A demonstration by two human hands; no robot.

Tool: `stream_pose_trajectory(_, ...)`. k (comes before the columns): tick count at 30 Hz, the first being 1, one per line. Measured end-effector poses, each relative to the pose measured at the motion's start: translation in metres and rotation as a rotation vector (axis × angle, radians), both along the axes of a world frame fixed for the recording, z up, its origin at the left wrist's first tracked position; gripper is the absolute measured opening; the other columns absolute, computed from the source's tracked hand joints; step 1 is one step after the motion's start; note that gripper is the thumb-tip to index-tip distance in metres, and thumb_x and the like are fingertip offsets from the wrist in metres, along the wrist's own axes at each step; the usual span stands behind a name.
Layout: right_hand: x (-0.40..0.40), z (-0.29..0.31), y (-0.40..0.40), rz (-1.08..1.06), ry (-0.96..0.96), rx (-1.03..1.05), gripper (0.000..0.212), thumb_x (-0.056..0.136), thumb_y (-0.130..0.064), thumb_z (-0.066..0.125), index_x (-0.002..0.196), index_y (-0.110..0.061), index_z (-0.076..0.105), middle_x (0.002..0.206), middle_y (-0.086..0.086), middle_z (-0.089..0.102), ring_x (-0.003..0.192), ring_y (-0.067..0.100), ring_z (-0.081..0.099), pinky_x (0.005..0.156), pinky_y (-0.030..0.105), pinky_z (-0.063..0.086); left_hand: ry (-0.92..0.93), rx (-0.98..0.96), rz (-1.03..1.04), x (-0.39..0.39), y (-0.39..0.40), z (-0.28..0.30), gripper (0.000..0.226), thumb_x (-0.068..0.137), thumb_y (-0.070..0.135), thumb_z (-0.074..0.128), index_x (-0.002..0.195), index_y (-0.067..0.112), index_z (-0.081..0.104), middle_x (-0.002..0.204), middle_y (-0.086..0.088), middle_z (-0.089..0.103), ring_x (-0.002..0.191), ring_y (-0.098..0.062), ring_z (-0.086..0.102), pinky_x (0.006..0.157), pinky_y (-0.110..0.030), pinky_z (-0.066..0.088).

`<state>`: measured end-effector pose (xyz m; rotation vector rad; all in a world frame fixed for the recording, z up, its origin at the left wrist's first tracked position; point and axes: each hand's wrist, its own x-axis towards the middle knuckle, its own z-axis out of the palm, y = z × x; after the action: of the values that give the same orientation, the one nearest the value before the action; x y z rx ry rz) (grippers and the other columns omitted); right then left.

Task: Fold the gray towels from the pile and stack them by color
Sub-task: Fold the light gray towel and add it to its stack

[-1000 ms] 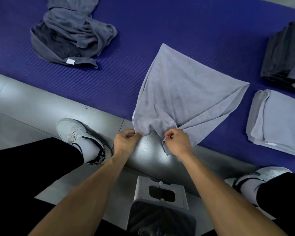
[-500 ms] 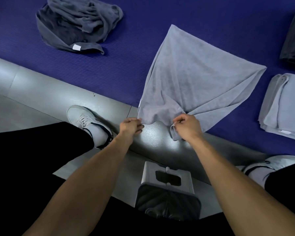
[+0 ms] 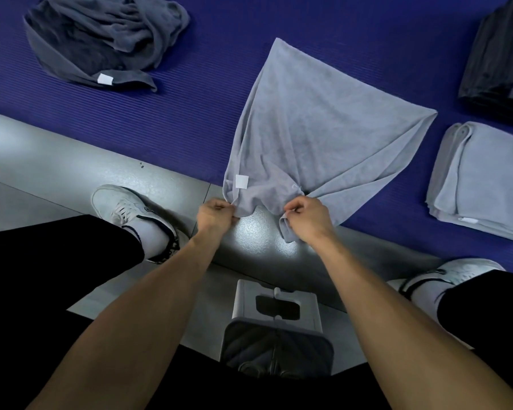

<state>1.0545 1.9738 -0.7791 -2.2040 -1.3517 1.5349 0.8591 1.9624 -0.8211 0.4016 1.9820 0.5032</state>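
Label now showing; left hand (image 3: 215, 213), right hand (image 3: 305, 217) pinch light towel (image 3: 314, 137) corners.

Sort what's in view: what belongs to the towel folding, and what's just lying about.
Job:
light towel, pinched by left hand and right hand
unfolded pile
light stack
dark stack
blue mat

Lying about:
stool
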Motion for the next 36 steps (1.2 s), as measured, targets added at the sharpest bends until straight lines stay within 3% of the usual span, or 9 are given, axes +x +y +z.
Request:
stream_pose_trajectory(3, 0.0, 0.0, 0.001, -0.006, 0.004, -0.003, 0.017, 0.089, -0.008, 0.06, 0.086, -0.022, 0.068, 0.082, -0.005, 0.066, 0.074, 0.006, 0.059, 0.056, 0.0, 0.037, -0.062, 0.0, 0.065, -0.006, -0.001, 0.003, 0.014, 0.095, 0.008, 0.06, 0.084, 0.015, 0.056, 0.067, -0.007, 0.067, 0.053, -0.014, 0.064, 0.049, -0.023, 0.054)
stream_pose_trajectory(8, 0.001, -0.002, -0.001, -0.004, 0.005, -0.02, 0.018, 0.089, -0.008, 0.059, 0.085, -0.024, 0.067, 0.085, -0.008, 0.065, 0.078, 0.006, 0.059, 0.062, 0.007, 0.037, -0.092, 0.069, -0.21, -0.016, 0.001, 0.006, 0.025, 0.095, 0.0, 0.055, 0.102, 0.023, 0.061, 0.074, -0.008, 0.068, 0.049, -0.007, 0.062, 0.052, -0.018, 0.053)
stream_pose_trajectory(13, -0.001, -0.004, 0.0, -0.005, 0.003, -0.028, 0.018, 0.089, -0.009, 0.059, 0.086, -0.024, 0.068, 0.091, -0.004, 0.068, 0.085, 0.009, 0.063, 0.073, 0.017, 0.041, -0.021, 0.027, -0.293, -0.03, 0.006, 0.008, 0.023, 0.09, 0.003, 0.063, 0.079, 0.021, 0.072, 0.066, 0.003, 0.071, 0.057, -0.01, 0.066, 0.076, -0.026, 0.058)
stream_pose_trajectory(18, 0.0, -0.005, 0.002, 0.013, 0.006, -0.026, 0.018, 0.088, -0.008, 0.059, 0.09, -0.021, 0.071, 0.09, -0.007, 0.067, 0.085, 0.007, 0.061, 0.07, 0.013, 0.04, -0.193, 0.054, 0.013, -0.03, 0.001, 0.02, 0.011, 0.089, 0.001, 0.068, 0.09, 0.011, 0.065, 0.08, -0.008, 0.067, 0.057, -0.009, 0.066, 0.071, -0.02, 0.059)
stream_pose_trajectory(21, 0.0, -0.004, 0.002, 0.024, -0.005, -0.026, 0.019, 0.088, -0.008, 0.059, 0.086, -0.024, 0.069, 0.089, -0.007, 0.067, 0.084, 0.007, 0.06, 0.062, 0.007, 0.038, -0.206, 0.042, -0.055, -0.035, -0.003, 0.025, 0.009, 0.087, 0.006, 0.072, 0.095, 0.007, 0.067, 0.081, -0.008, 0.068, 0.064, -0.012, 0.067, 0.078, -0.024, 0.06)
stream_pose_trajectory(24, 0.0, -0.003, 0.002, 0.028, -0.008, -0.025, 0.02, 0.088, -0.008, 0.058, 0.081, -0.025, 0.067, 0.084, -0.008, 0.065, 0.079, 0.006, 0.058, 0.052, 0.001, 0.034, -0.18, 0.052, -0.085, -0.038, -0.003, 0.03, 0.009, 0.086, 0.005, 0.073, 0.09, 0.009, 0.066, 0.074, -0.006, 0.067, 0.061, -0.013, 0.066, 0.067, -0.021, 0.059)
stream_pose_trajectory(29, 0.001, 0.0, 0.002, 0.04, -0.031, -0.006, 0.016, 0.089, -0.01, 0.058, 0.083, -0.023, 0.066, 0.087, -0.005, 0.064, 0.081, 0.01, 0.059, 0.059, 0.012, 0.039, -0.147, 0.096, -0.038, -0.04, -0.004, 0.039, 0.011, 0.088, 0.005, 0.071, 0.087, 0.008, 0.06, 0.05, 0.004, 0.064, 0.047, -0.007, 0.065, 0.057, -0.018, 0.058)
stream_pose_trajectory(32, 0.002, 0.002, 0.002, 0.028, -0.029, 0.008, 0.015, 0.089, -0.009, 0.058, 0.086, -0.021, 0.068, 0.088, -0.003, 0.065, 0.07, 0.006, 0.056, 0.039, 0.005, 0.033, -0.156, 0.119, -0.026, -0.038, -0.008, 0.043, 0.011, 0.089, 0.001, 0.068, 0.088, 0.006, 0.059, 0.059, -0.004, 0.065, 0.049, -0.009, 0.067, 0.061, -0.019, 0.058)
stream_pose_trajectory(36, 0.006, 0.009, 0.0, 0.015, -0.009, 0.008, 0.017, 0.089, -0.006, 0.057, 0.091, -0.018, 0.069, 0.077, -0.006, 0.062, 0.063, 0.002, 0.055, 0.037, 0.008, 0.035, -0.082, 0.15, -0.043, -0.037, -0.011, 0.046, 0.018, 0.09, -0.003, 0.066, 0.094, 0.008, 0.052, 0.076, -0.014, 0.065, 0.048, -0.01, 0.066, 0.057, -0.019, 0.058)
